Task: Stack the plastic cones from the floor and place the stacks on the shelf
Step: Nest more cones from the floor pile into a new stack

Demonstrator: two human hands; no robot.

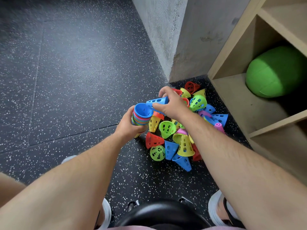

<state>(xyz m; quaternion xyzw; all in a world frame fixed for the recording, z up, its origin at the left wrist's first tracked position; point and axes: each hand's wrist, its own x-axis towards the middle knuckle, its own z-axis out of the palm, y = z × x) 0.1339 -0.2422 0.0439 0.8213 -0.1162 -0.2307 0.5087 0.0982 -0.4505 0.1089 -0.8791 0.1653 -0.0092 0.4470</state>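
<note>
Midway through the stacking stage, as judged from how the cones lie. At left, the left hand [131, 125] is wrapped round a stack of nested cones [141, 119], its fingers curled about the lower bands. The stack is carried clear of the speckled floor [66, 80] with the open mouths facing up and a blue cone uppermost. Just right of the stack's rim a single blue cone [157, 101] lies on its side in the air, its narrow end turned toward the stack's mouth and very close to it, though not yet seated inside. The right hand [172, 105] pinches this cone at its wide end between thumb and fingertips, so both hands are closed on task items. Below and to the right of the right hand, many loose cones [180, 141] in red, yellow, green, blue and pink lie heaped on the floor in the corner, some already nested in twos or threes, most tipped at random. Further right stands the wooden shelf [232, 90]. Its nearest compartment holds only a green ball [274, 72], and no stack of cones shows in any visible compartment. Judged done: one tall stack is partly built. Judged left: seating the held cone, gathering the heap, and setting every stack on the shelf.
</note>
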